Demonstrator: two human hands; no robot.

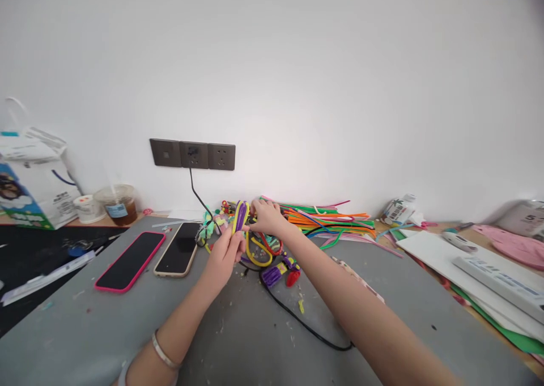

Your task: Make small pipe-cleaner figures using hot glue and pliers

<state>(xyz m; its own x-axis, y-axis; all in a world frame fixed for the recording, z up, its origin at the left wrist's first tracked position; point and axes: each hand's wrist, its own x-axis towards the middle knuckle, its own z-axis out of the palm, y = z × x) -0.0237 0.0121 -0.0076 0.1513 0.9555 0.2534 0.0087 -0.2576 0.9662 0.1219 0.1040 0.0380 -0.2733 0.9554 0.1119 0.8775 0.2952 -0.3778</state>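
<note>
My left hand [227,253] is closed round a looped bundle of purple and yellow pipe cleaners [241,215], and the loop stands up above the fingers. Bent over at the right side of the loop, my right hand [267,217] has its fingers curled and pinched against the pipe cleaners; its fingertips are partly hidden. A curved yellow pipe cleaner [260,261] hangs or lies just below both hands. On the table under them is a small purple and yellow piece [274,274] made of fuzzy pipe cleaner, with a red piece [293,278] beside it.
Many loose coloured pipe cleaners [340,221] lie along the wall. Two phones, one pink-edged [130,262] and one gold-edged [178,250], rest at left. A black cable [306,325] crosses the table. A drink cup [121,206] stands far left; white boards [446,261] lie right.
</note>
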